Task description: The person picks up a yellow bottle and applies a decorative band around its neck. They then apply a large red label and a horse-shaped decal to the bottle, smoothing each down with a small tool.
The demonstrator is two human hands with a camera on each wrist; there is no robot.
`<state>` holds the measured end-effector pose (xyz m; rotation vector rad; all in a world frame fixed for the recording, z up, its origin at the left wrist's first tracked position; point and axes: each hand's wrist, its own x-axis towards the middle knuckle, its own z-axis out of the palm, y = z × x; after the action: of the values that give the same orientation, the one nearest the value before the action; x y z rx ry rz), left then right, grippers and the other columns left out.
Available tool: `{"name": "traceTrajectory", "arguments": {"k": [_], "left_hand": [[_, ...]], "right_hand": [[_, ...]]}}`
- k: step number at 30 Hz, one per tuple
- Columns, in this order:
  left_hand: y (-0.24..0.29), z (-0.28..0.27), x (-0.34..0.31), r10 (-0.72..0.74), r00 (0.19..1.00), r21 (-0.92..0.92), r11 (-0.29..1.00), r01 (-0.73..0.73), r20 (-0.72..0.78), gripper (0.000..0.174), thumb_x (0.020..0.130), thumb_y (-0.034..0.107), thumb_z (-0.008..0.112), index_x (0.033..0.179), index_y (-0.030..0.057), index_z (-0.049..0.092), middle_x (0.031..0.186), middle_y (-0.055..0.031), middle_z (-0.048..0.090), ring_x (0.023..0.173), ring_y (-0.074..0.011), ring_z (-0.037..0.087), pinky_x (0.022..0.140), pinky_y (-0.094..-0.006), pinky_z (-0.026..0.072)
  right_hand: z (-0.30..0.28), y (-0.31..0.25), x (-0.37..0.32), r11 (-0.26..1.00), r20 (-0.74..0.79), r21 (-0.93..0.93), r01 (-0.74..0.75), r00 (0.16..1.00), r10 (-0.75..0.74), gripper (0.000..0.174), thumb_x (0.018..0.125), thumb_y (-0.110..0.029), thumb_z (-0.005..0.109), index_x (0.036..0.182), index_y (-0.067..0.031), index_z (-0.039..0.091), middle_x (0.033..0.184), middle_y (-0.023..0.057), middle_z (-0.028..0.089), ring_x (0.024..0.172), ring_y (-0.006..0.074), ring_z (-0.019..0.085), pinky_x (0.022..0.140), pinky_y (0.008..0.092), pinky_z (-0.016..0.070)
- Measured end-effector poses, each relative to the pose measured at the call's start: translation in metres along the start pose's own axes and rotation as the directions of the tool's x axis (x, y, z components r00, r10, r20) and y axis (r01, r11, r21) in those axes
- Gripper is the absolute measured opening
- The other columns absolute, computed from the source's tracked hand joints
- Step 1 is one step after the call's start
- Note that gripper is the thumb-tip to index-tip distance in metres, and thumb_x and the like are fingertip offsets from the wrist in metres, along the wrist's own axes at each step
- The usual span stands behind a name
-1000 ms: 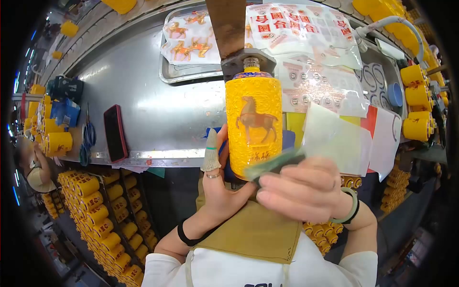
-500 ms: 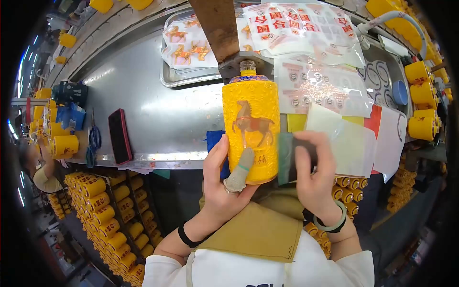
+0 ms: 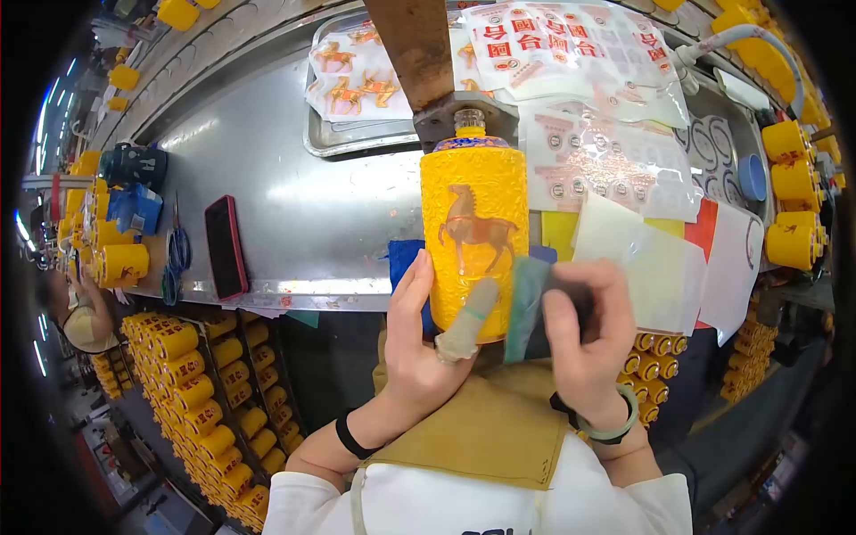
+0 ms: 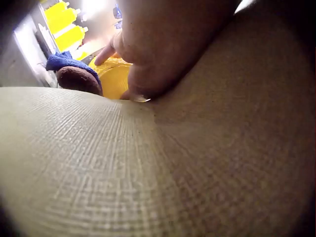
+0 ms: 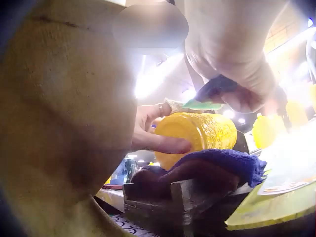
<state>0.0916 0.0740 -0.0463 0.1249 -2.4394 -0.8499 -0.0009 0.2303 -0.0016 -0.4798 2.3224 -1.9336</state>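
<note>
A yellow embossed bottle with a brown horse decal lies on its back, its clear neck at a metal holder. Along its left side and base my left hand grips it, the thumb in a fabric finger cot lying over the lower front. My right hand pinches a dark scraper with a green blade, which overlaps the bottle's lower right edge. In the right wrist view, blue cloth pads the rest beneath the bottle.
Horse decal sheets lie in a metal tray behind. Printed transfer sheets and a white sheet spread to the right. A phone and scissors are at left. Racks of yellow bottles stand below the table edge.
The scraper has gone from the bottle's base to its lower right side, and the right hand has turned. The left thumb has moved from beside the bottle onto its lower front.
</note>
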Motion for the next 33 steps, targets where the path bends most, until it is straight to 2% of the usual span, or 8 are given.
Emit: {"name": "traceTrajectory", "arguments": {"k": [1,3,9,12,17,20,27,33], "left_hand": [[-0.002,0.001,-0.002,-0.001,1.000,-0.001,1.000,0.001,0.003,0.049,0.079,0.005,0.084,0.127,0.0015,0.072,0.143,-0.0298,0.052,0.127,-0.0486,0.057,0.105,-0.0476,0.0518],[-0.005,0.002,-0.003,-0.005,0.999,-0.156,0.988,-0.001,-0.041,0.061,0.081,-0.005,0.082,0.138,-0.0116,0.058,0.152,-0.0287,0.048,0.132,-0.0379,0.060,0.110,-0.0398,0.0472],[-0.013,0.001,-0.012,-0.167,0.986,-0.326,0.932,0.159,0.002,0.071,0.080,-0.006,0.083,0.142,-0.0160,0.051,0.147,-0.0266,0.055,0.133,-0.0329,0.060,0.111,-0.0398,0.0463],[-0.014,0.000,-0.005,-0.160,0.984,-0.358,0.926,0.123,-0.074,0.056,0.074,-0.006,0.084,0.127,-0.0076,0.067,0.140,-0.0272,0.061,0.127,-0.0407,0.063,0.106,-0.0419,0.0523],[-0.015,-0.005,0.000,-0.081,0.993,-0.288,0.956,0.052,-0.091,0.053,0.074,-0.005,0.086,0.124,-0.0062,0.069,0.136,-0.0229,0.066,0.126,-0.0397,0.065,0.104,-0.0415,0.0543],[-0.009,-0.010,0.006,-0.055,0.995,-0.251,0.967,0.031,-0.089,0.050,0.075,-0.003,0.086,0.122,-0.0056,0.070,0.136,-0.0214,0.066,0.124,-0.0392,0.065,0.102,-0.0411,0.0555],[-0.009,-0.011,0.007,-0.018,0.995,-0.189,0.982,-0.001,-0.094,0.052,0.074,-0.002,0.087,0.123,-0.0040,0.070,0.134,-0.0192,0.067,0.123,-0.0365,0.065,0.101,-0.0405,0.0565],[-0.012,-0.009,0.006,-0.040,0.994,-0.202,0.979,0.019,-0.100,0.054,0.071,-0.004,0.086,0.122,-0.0036,0.069,0.133,-0.0186,0.067,0.120,-0.0360,0.065,0.099,-0.0398,0.0560]], "right_hand": [[0.001,-0.005,-0.001,0.999,0.060,-0.039,0.011,0.998,-0.008,0.018,0.091,-0.002,0.072,0.108,-0.0007,0.065,0.087,0.0067,0.060,0.073,0.0148,0.057,0.065,0.0280,0.0463],[0.005,-0.007,-0.005,0.994,0.131,-0.107,0.008,0.991,0.006,0.016,0.090,-0.001,0.072,0.105,-0.0014,0.066,0.085,0.0085,0.060,0.073,0.0177,0.059,0.064,0.0291,0.0466],[-0.001,-0.004,-0.009,0.987,0.019,-0.144,-0.075,0.997,0.079,0.015,0.091,0.000,0.071,0.105,-0.0007,0.066,0.089,0.0100,0.065,0.075,0.0198,0.062,0.068,0.0303,0.0489],[-0.009,-0.010,-0.004,0.954,0.003,-0.299,-0.028,1.000,0.030,0.015,0.090,0.001,0.071,0.104,-0.0003,0.067,0.086,0.0098,0.064,0.074,0.0201,0.062,0.067,0.0303,0.0488],[-0.001,-0.025,-0.004,0.965,0.043,-0.250,0.083,0.996,-0.075,0.016,0.088,0.002,0.071,0.104,-0.0005,0.067,0.083,0.0099,0.061,0.071,0.0205,0.060,0.064,0.0321,0.0480],[0.011,-0.015,-0.007,0.988,0.039,-0.153,-0.012,0.999,0.018,0.016,0.088,0.001,0.072,0.103,-0.0012,0.067,0.083,0.0112,0.061,0.068,0.0231,0.060,0.062,0.0328,0.0482],[0.017,-0.027,-0.002,0.971,0.110,-0.235,0.040,0.994,-0.014,0.018,0.087,0.000,0.073,0.104,-0.0011,0.068,0.083,0.0132,0.062,0.068,0.0270,0.061,0.062,0.0348,0.0495],[0.002,-0.006,-0.011,0.973,0.005,-0.214,-0.086,0.996,0.090,0.015,0.093,-0.003,0.070,0.107,0.0004,0.067,0.093,0.0119,0.069,0.078,0.0219,0.067,0.071,0.0326,0.0531]]}}
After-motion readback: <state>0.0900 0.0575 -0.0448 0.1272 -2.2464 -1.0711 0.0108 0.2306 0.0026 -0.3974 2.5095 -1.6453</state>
